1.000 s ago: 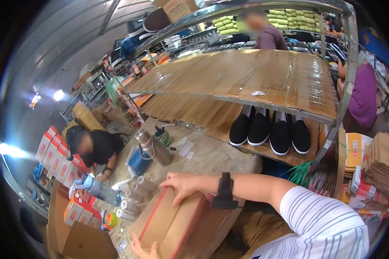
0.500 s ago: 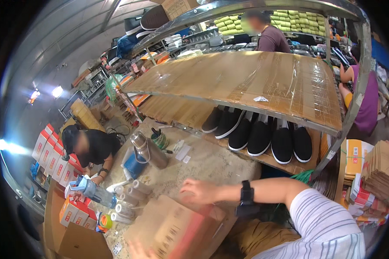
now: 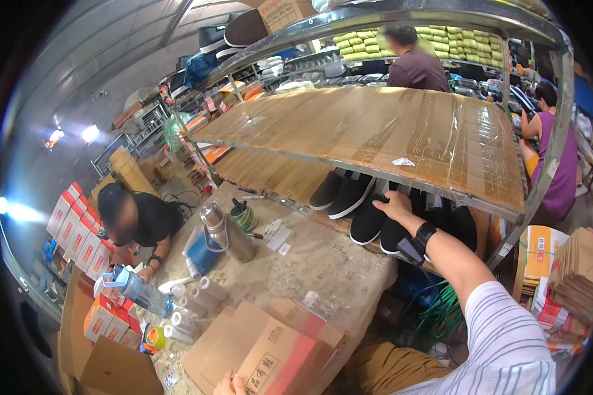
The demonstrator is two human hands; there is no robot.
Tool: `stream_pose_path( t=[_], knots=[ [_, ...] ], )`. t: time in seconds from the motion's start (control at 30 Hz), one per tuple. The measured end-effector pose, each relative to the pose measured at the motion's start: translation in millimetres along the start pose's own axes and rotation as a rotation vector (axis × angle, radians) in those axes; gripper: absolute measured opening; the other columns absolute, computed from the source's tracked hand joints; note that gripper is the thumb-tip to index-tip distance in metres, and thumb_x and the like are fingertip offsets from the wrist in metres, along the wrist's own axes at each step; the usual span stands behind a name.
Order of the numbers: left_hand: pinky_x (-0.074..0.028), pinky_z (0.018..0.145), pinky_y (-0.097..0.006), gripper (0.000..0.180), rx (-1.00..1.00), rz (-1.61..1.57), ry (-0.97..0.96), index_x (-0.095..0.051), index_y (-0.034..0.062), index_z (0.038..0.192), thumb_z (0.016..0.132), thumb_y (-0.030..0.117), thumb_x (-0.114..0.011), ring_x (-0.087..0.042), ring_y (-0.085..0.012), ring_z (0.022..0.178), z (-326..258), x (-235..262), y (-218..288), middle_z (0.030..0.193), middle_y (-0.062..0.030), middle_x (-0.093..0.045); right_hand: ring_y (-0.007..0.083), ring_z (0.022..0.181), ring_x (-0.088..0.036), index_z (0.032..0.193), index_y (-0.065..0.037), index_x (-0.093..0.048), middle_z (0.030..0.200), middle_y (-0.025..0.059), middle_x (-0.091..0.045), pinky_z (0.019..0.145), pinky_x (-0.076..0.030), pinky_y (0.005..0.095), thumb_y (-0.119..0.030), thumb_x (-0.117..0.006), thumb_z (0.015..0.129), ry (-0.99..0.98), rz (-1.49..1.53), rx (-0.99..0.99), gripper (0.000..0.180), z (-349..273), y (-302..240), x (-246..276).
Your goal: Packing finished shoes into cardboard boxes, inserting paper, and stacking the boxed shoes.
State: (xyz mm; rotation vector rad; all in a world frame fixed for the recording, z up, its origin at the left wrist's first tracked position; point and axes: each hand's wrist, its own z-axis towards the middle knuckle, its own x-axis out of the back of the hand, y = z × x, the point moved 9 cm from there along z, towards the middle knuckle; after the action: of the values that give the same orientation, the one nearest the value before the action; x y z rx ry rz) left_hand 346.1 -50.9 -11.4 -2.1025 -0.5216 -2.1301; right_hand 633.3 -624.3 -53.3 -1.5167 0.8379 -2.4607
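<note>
Black shoes (image 3: 369, 217) with white soles line a brown cardboard-covered shelf (image 3: 375, 131). A white sleeve (image 3: 507, 342) carries grey stripes, above a black wristband (image 3: 423, 234). The box (image 3: 270, 352) is brown with a red panel; the flask (image 3: 227, 230) silver; the table (image 3: 323, 263) speckled grey.
</note>
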Motion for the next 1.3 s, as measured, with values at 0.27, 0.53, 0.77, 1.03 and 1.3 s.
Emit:
stream_pose_path(
  t=[0.27,0.53,0.77,1.03,1.3],
  knots=[
    [-0.045,0.086,-0.039,0.036,-0.202,-0.41,0.361,-0.057,0.0,0.12,0.088,0.016,-0.059,-0.058,-0.0371,0.092,-26,49,5,0.1,-0.0214,-0.063,0.0176,0.084,-0.064,0.102,-0.006,-0.065,0.097,0.0046,-0.068,0.079,-0.05,0.0306,-0.04,-0.063,0.084,-0.589,1.71,-0.368,0.039,-95,-85,17],
    [-0.042,0.074,-0.041,0.038,-0.414,0.151,0.561,-0.069,0.0183,0.108,0.071,0.011,-0.069,-0.056,-0.025,0.083,-60,16,39,0.086,-0.0052,-0.061,0.023,0.11,-0.055,0.127,-0.002,-0.047,0.123,0.0093,-0.057,0.097,-0.043,0.0346,-0.025,-0.044,0.096,-0.393,1.798,0.056,0.039,-128,-73,24],
    [-0.04,0.096,-0.033,0.044,-0.229,-0.817,0.207,-0.052,-0.0009,0.126,0.082,-0.001,-0.056,-0.046,-0.019,0.114,-59,-7,80,0.121,-0.0093,-0.055,0.023,0.105,-0.057,0.122,-0.002,-0.049,0.118,0.0087,-0.058,0.094,-0.045,0.0345,-0.019,-0.046,0.095,-0.355,1.75,0.093,0.032,-147,-77,30],
    [-0.046,0.086,-0.036,0.046,-0.369,-0.78,0.874,-0.053,-0.0001,0.124,0.08,0.002,-0.064,-0.057,-0.0291,0.1,-75,109,39,0.11,-0.0154,-0.058,0.023,0.099,-0.058,0.115,-0.002,-0.053,0.113,0.0079,-0.06,0.09,-0.047,0.0344,-0.012,-0.048,0.093,-0.581,1.786,0.141,0.024,-197,-178,-6],
    [-0.05,0.077,-0.035,0.028,-0.44,-0.245,0.628,-0.066,0.0094,0.099,0.073,0.005,-0.057,-0.058,-0.0253,0.091,-59,11,24,0.098,-0.0067,-0.061,0.0309,0.097,-0.059,0.091,0.001,-0.058,0.108,0.0129,-0.062,0.086,-0.047,0.0378,0.005,-0.06,0.075,-0.13,1.129,1.045,0.017,-285,-373,82]
  ],
)
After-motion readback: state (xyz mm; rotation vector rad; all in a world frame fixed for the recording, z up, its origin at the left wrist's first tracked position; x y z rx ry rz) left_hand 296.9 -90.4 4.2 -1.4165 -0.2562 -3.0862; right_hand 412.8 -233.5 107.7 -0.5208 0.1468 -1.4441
